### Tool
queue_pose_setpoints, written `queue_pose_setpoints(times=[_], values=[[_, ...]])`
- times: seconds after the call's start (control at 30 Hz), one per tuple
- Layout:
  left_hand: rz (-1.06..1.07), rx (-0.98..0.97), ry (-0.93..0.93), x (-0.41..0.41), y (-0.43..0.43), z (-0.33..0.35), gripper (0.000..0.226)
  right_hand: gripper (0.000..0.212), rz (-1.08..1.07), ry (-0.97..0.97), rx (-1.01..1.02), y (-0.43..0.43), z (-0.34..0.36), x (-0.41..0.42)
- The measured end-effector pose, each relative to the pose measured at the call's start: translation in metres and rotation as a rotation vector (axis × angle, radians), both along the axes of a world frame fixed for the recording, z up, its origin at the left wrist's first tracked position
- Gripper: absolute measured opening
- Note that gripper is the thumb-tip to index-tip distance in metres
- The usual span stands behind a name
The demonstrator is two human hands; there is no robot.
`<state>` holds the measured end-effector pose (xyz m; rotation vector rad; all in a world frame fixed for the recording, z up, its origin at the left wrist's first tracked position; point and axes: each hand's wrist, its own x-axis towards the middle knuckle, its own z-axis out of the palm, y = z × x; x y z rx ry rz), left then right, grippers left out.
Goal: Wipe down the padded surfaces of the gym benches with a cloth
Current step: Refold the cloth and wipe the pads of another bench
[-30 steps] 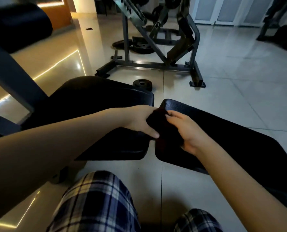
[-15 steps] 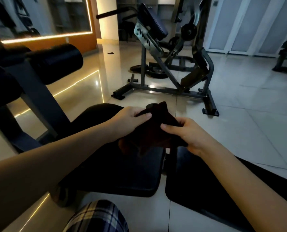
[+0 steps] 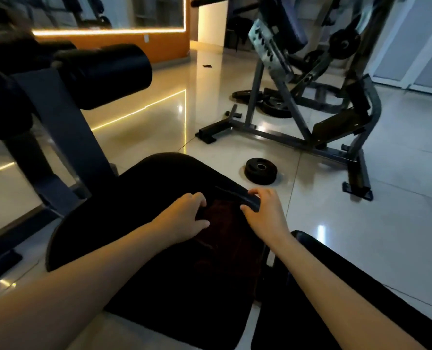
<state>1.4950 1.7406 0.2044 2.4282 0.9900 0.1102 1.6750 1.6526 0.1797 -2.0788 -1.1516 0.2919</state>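
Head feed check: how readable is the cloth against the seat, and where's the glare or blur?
Head view: dim, warm light; the dark reddish cloth barely separates from the black padded bench seat; left hand and right hand are clearly lit; light-strip glare streaks the glossy tiled floor; the grey metal machine frame looks smeared.

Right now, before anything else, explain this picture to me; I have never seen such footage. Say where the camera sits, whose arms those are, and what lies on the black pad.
No machine is working here. A person wears one camera on the head, looking forward and down, so the two bare arms are their own. The left hand and the right hand each grip the far edge of a dark cloth spread on a black bench pad. A second pad lies at lower right. On the tiled floor beyond are a weight plate and another gym frame.
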Motion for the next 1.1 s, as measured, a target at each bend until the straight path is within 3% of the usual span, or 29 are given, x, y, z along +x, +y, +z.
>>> queue_pose_setpoints(times=[0.07,0.13,0.2,0.3,0.43,0.6,0.7,0.87,1.1], values=[[-0.082,0.036,0.245,-0.002,0.010,0.006,0.080,0.048,0.066,-0.233,0.020,-0.002,-0.006,-0.010],[-0.159,0.052,0.510,-0.007,0.022,0.010,0.109,0.063,0.203,-0.271,-0.090,-0.009,-0.010,-0.028],[-0.193,0.029,0.713,-0.012,0.031,0.010,0.127,0.077,0.336,-0.260,-0.305,-0.013,-0.019,-0.043],[-0.224,-0.008,0.884,-0.014,0.039,0.005,0.141,0.089,0.364,-0.295,-0.505,-0.014,-0.038,-0.057],[-0.231,-0.088,0.939,-0.012,0.044,-0.005,0.152,0.089,0.345,-0.347,-0.496,-0.010,-0.051,-0.058],[-0.279,-0.165,0.954,-0.013,0.046,-0.010,0.157,0.066,0.374,-0.453,-0.372,0.021,-0.059,-0.012],[-0.299,-0.161,0.977,-0.007,0.048,-0.008,0.158,0.058,0.359,-0.399,-0.373,0.046,-0.055,0.011],[-0.274,-0.117,1.034,0.003,0.050,-0.009,0.163,0.058,0.315,-0.367,-0.391,0.042,-0.057,0.005],[-0.228,-0.049,1.089,0.007,0.045,-0.015,0.166,0.073,0.368,-0.367,-0.369,-0.053,-0.064,-0.056]])
